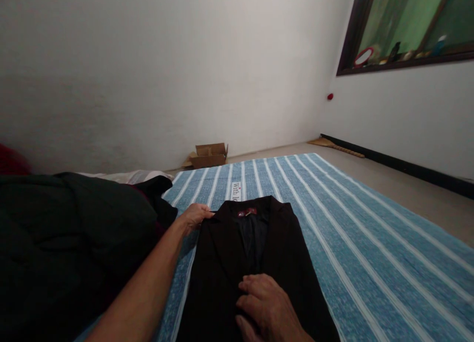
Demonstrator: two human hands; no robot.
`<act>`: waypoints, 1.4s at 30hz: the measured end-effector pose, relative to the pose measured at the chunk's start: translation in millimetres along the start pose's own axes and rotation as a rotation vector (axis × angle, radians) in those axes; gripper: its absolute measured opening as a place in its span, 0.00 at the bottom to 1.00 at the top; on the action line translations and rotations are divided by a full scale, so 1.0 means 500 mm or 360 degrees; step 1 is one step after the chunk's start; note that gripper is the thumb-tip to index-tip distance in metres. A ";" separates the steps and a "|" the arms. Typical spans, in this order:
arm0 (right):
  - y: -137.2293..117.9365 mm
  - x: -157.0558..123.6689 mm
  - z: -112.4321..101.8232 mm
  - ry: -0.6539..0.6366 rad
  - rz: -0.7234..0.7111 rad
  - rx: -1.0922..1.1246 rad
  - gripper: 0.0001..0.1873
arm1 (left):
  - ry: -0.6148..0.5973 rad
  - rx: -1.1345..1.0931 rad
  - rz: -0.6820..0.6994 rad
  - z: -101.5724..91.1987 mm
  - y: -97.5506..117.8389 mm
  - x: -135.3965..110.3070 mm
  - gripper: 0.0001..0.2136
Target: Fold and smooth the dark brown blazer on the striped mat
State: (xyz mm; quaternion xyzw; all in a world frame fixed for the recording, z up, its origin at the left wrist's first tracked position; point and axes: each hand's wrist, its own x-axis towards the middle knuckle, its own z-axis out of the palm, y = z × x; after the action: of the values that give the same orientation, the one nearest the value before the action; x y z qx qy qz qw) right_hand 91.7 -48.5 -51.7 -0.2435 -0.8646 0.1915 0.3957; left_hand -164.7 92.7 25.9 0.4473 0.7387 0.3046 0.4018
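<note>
A dark jacket lies folded flat on a blue striped mat, collar away from me, with a red label inside the neck. My left hand reaches out to the jacket's far left shoulder and its fingers pinch the edge of the cloth there. My right hand rests on the front of the jacket near me, fingers curled and pressing down on the fabric.
A heap of dark clothes fills the left side. A small cardboard box stands against the far wall. Bare floor runs along the right, under a framed window.
</note>
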 end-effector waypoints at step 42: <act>0.030 0.023 0.070 0.0066 -0.0048 -0.0116 0.16 | 0.0656 0.1532 0.0062 0.046 0.100 -0.032 0.04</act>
State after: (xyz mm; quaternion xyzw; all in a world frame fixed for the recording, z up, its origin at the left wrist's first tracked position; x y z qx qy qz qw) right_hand 62.0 -34.5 -74.5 -0.2484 -0.8661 0.1489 0.4073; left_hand -119.8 101.1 60.1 0.5258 0.8503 0.0197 -0.0088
